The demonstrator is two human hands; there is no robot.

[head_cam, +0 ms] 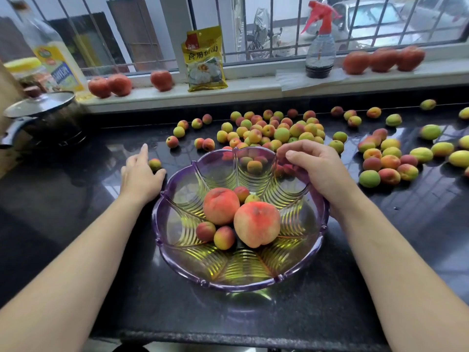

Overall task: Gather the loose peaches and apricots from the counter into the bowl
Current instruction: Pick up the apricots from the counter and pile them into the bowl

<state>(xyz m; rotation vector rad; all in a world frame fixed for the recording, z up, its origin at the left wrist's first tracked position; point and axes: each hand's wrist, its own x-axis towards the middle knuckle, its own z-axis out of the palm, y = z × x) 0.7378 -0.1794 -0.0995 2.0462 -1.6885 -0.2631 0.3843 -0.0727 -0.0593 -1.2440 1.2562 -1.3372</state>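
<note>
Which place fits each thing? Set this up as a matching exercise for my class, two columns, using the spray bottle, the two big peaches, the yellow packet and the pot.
Things:
1. spray bottle
2. two big peaches
3. yellow packet
4. pot

Places:
A. in the bowl
B. far left of the counter
C. on the sill, right of centre
D. on the sill, leaning on the window frame

Pairs: 1-C, 2-A, 3-D, 4-B
</note>
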